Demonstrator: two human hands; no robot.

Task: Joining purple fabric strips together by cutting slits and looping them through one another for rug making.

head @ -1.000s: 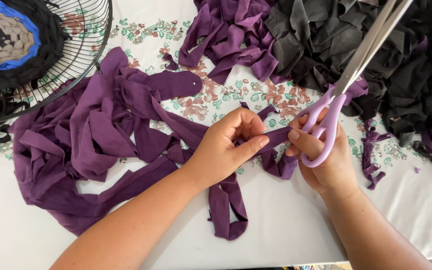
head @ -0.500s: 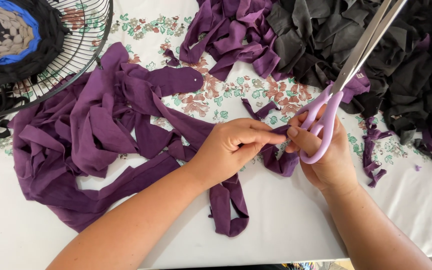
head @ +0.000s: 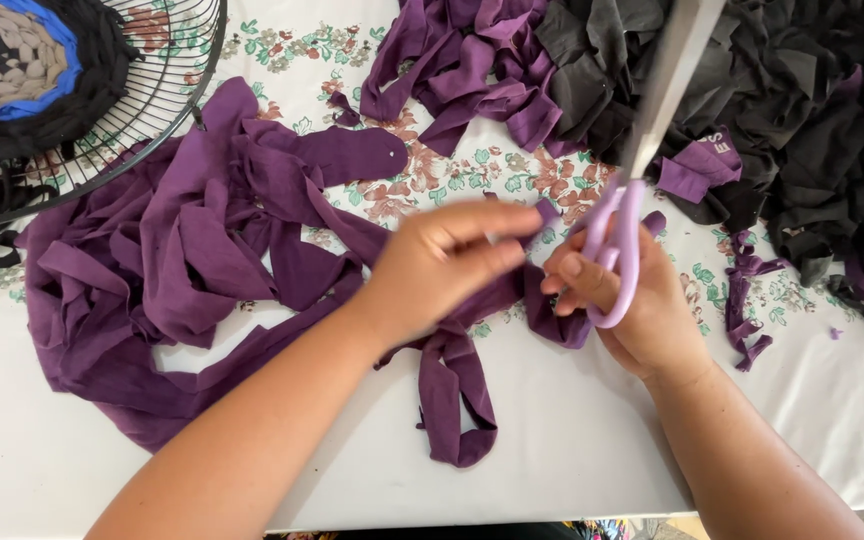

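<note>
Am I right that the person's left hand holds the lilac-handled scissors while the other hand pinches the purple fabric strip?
Not quite: the head view shows the lilac-handled scissors in the right hand, while the left hand pinches the purple fabric strip.

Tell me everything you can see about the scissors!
The scissors have pale lilac plastic loop handles and long grey metal blades. The right hand holds them, fingers through the loops, with the blades pointing up and away over the black cloth pile. The blades look blurred, so whether they are open or closed is hard to tell. The handles sit just above a purple strip that the left hand pinches. Only the right hand visibly touches the scissors.
</note>
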